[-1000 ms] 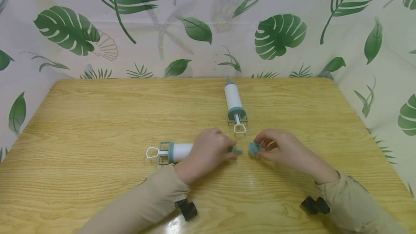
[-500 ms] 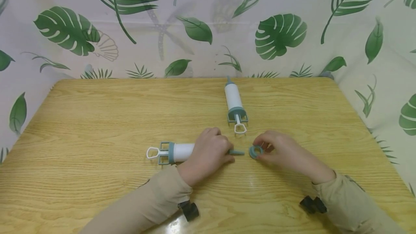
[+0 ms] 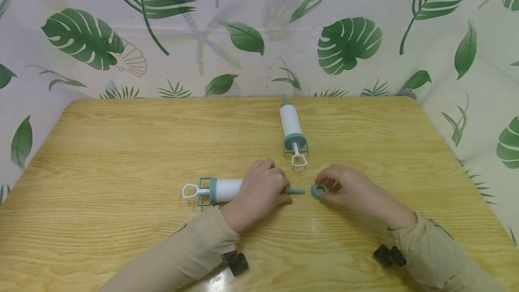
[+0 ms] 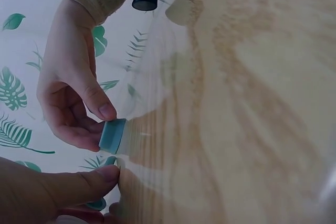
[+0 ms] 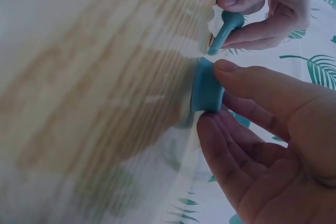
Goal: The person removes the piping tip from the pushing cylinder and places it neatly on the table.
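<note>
A syringe-shaped tool with a white barrel [image 3: 228, 190] and a white looped plunger handle [image 3: 190, 190] lies sideways on the table. My left hand [image 3: 259, 193] grips its front end, hiding where the barrel meets the teal nozzle [image 3: 296, 190]. That nozzle points right, out past the fingers. Just beyond its tip, my right hand [image 3: 352, 190] pinches a teal ring [image 3: 314, 192] between thumb and fingers. A small gap separates ring and tip. In the right wrist view the ring [image 5: 206, 88] stands on edge at the tabletop, close to the nozzle [image 5: 226, 32].
A second, similar syringe-shaped tool [image 3: 290, 120] lies farther back, nozzle toward the wall and looped handle toward me. The wooden table [image 3: 121, 148] ends at a leaf-printed cloth [image 3: 292, 35] behind and at the sides.
The right hand has turned the ring so that its hole shows more to the head view. My left fingers have shifted slightly, leaving more of the nozzle in sight.
</note>
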